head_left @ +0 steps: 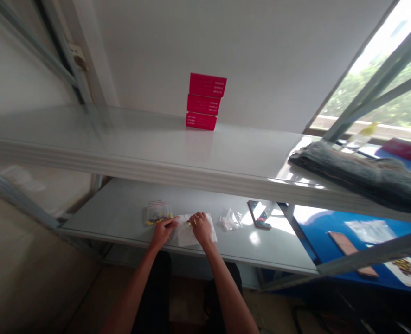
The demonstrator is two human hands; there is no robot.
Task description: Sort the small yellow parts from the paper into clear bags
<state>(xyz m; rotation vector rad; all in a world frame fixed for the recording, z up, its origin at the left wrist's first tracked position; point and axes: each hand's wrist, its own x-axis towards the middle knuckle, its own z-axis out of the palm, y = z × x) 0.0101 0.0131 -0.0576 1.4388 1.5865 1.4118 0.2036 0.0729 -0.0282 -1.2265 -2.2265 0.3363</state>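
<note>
Paper (186,235), white and flat on the pale tabletop (118,208), between the two hands and partly under the right. Right hand (201,226) palm down over it, fingers bent, with small gold-coloured pieces (193,222) right at the fingertips, on the side toward the left hand; too small to tell whether gripped or only touched, or how wide the finger gap. Left hand (162,232) just beside the paper's other edge, fingers curled in and pointing toward the right hand; contents of the grasp, if any, and exact opening impossible to tell. Directly beyond the left hand, close to the fingers, a clear plastic bag (159,211) with more gold-coloured pieces along its near edge. To the right of the right hand, apart from it, a crumpled clear bag (230,220), then a phone (260,215) lying face up with window glare on the screen.

Above, on a white shelf (139,146), three pink boxes (205,104) in an upright stack, and at the right end a folded grey cloth (358,171). Farther right and lower, a blue surface (322,232) with a flat pinkish slab (352,254) and a white sheet (402,278) under a gold-coloured pile (406,266).
</note>
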